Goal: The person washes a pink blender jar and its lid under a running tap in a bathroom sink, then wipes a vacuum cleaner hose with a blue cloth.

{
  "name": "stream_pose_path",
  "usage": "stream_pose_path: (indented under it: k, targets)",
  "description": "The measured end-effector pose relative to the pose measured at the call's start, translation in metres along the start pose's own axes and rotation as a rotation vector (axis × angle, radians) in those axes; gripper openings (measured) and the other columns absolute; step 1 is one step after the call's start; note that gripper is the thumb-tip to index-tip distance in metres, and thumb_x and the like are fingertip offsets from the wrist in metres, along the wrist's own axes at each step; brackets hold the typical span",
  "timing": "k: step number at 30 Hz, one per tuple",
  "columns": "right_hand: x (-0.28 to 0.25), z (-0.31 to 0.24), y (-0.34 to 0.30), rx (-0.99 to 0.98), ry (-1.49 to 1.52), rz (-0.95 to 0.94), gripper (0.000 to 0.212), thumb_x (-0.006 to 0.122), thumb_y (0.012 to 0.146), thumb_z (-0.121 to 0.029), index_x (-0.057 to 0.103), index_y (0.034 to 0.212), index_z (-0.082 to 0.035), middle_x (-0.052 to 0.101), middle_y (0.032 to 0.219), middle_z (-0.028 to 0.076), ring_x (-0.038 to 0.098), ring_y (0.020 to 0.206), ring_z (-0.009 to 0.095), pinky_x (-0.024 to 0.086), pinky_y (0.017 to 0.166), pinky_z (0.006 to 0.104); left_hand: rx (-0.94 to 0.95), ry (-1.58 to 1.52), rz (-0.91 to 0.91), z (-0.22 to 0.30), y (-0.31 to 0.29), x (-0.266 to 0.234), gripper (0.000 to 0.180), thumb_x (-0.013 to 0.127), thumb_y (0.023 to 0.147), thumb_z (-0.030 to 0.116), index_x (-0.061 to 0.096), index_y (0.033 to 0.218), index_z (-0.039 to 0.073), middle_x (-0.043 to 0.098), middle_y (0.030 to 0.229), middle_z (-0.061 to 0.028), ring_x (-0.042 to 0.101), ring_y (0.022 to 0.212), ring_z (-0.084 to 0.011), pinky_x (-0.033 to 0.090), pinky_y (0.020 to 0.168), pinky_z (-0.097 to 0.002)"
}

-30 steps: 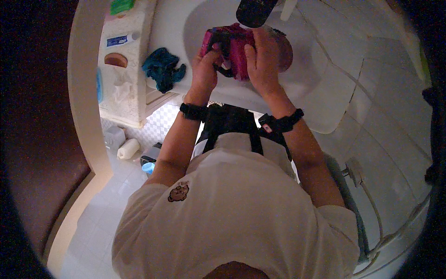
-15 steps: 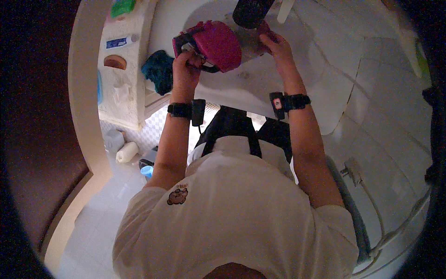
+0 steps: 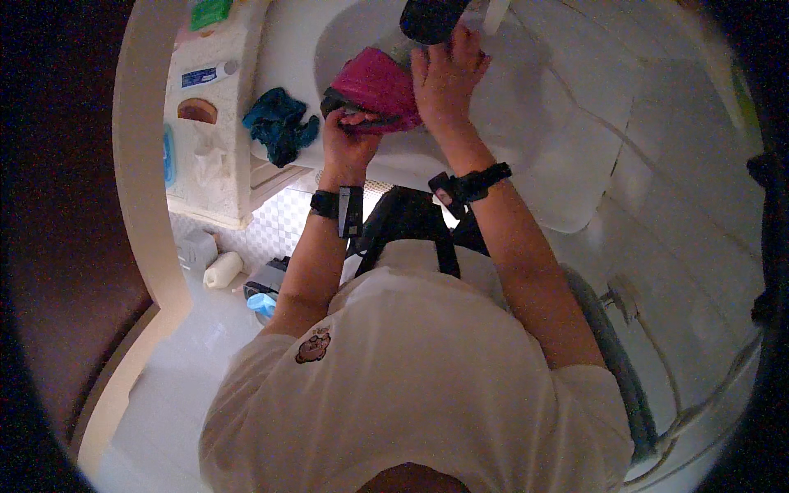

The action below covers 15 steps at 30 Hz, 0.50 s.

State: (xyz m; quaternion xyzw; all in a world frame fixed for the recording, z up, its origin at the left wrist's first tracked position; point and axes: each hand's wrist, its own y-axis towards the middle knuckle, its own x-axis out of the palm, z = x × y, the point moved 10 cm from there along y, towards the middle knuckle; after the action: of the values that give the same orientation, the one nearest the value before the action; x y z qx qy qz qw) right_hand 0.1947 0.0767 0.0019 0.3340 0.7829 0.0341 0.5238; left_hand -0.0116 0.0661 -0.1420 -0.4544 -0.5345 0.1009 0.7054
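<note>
Over the white sink basin (image 3: 501,140), my left hand (image 3: 349,146) grips a pink cloth item (image 3: 376,86) with a dark-trimmed opening. Its fingers are curled at the opening; the item's exact kind is unclear. My right hand (image 3: 448,86) is at the item's right edge, back up, fingers stretched and apart. Whether it touches the cloth I cannot tell. Just beyond its fingertips is a dark rounded object (image 3: 431,20), partly cut off by the top of the view. A crumpled dark teal cloth (image 3: 281,125) lies left of my left hand on the sink's edge.
A ledge (image 3: 234,177) at the left holds a toothpaste-like tube (image 3: 205,76), a brown half-round object (image 3: 197,111) and a green item (image 3: 210,11). On the floor are a pale bottle (image 3: 223,269) and a blue cup-like thing (image 3: 261,304). A hose (image 3: 657,349) hangs at the right.
My right hand has moved left from the dark object's lower edge to beside the pink item, its fingers spreading. My left hand has shifted slightly right and down, turning the pink item.
</note>
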Motion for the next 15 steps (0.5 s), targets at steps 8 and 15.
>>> stream_pose_path:
  k: [8, 15]
  targets:
    - [0.081, 0.127, -0.05, 0.991, 1.027, -0.238, 0.052, 0.06, 0.089, -0.043, 0.053, 0.128, -0.009, 0.057, 0.121, 0.009, 0.055, 0.11, 0.03, 0.047, 0.087, 0.0477, 0.061, 0.075, 0.034, 0.013, -0.001, -0.016, 0.023, 0.049, 0.087, 0.016, 0.043, 0.065, 0.017, 0.045, 0.055, 0.003, 0.05, 0.055, -0.0146, 0.046, 0.065, -0.0341]
    - [0.106, 0.109, -0.068, 1.106, 1.644, -0.876, 0.055, 0.063, 0.086, -0.051, 0.059, 0.121, -0.009, 0.064, 0.115, 0.006, 0.06, 0.103, 0.021, 0.05, 0.085, 0.0375, 0.093, 0.431, -0.114, 0.041, 0.0, 0.002, 0.022, 0.05, 0.083, 0.012, 0.041, 0.064, 0.016, 0.043, 0.058, 0.0026, 0.043, 0.054, -0.0152, 0.044, 0.068, -0.0367]
